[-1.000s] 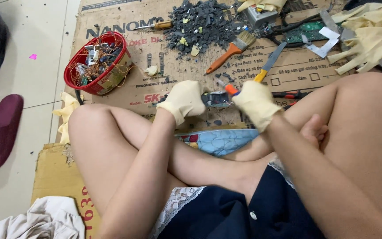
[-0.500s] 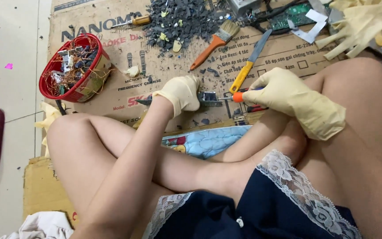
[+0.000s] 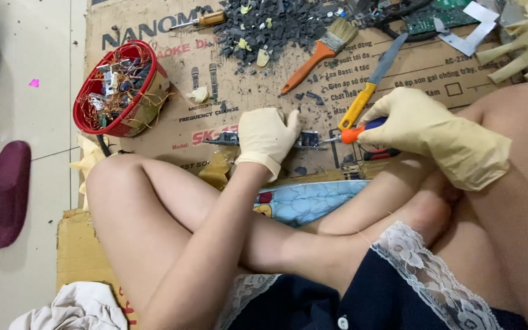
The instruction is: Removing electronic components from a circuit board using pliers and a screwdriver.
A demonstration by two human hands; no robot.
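Head view: flattened cardboard sheet (image 3: 172,131) spread on the floor beneath crossed legs, carrying a red basket (image 3: 114,85) of wires and small parts at its left edge, a heap of dark plastic fragments (image 3: 276,24) at the top, and a paintbrush (image 3: 319,55) beside a yellow-handled knife (image 3: 371,85). Gloved left hand (image 3: 267,137) pressed flat on a small circuit board (image 3: 304,140) (mostly hidden), fingers together; gloved right hand (image 3: 410,122) just beside, fingers clamped on an orange-handled screwdriver (image 3: 352,133), tip touching the board.

Left hand (image 3: 268,137) pressed flat, right hand (image 3: 412,127) seemingly clenched.
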